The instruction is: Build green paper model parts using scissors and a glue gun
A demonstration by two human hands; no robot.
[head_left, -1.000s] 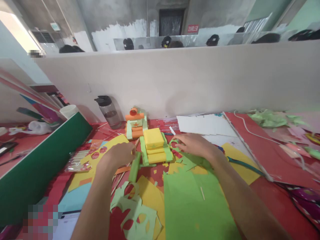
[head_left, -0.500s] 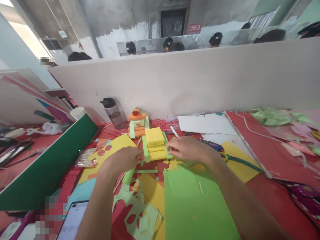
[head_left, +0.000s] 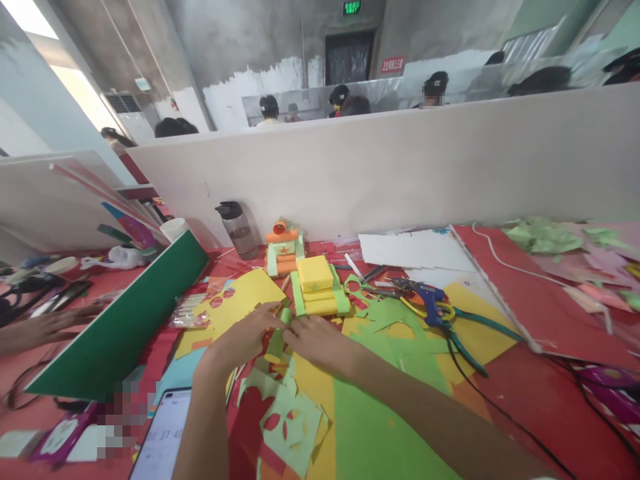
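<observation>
Between my two hands is a small green paper roll (head_left: 277, 339), its lower end showing yellow. My left hand (head_left: 250, 330) grips it from the left, fingers curled at its upper part. From the right, my right hand (head_left: 316, 341) pinches the same roll with bent fingers; the fingertips are partly hidden. Just beyond stands a yellow paper model (head_left: 316, 275) with green side strips, shaped like a tank. An orange paper model (head_left: 284, 248) stands behind it. Below my hands lie a pale green cut-out sheet (head_left: 311, 415) and a large bright green sheet (head_left: 370, 433).
Blue-handled pliers and a glue gun (head_left: 434, 303) lie right, with a cable trailing. A phone (head_left: 165, 427) lies lower left beside a green board (head_left: 125, 327). Beyond the board is another person's hand (head_left: 65, 323). A bottle (head_left: 239, 233) stands by the white partition (head_left: 380, 173).
My right hand has moved left and down from the yellow model to the green roll, uncovering the tools. My left hand has shifted slightly down and now grips the roll.
</observation>
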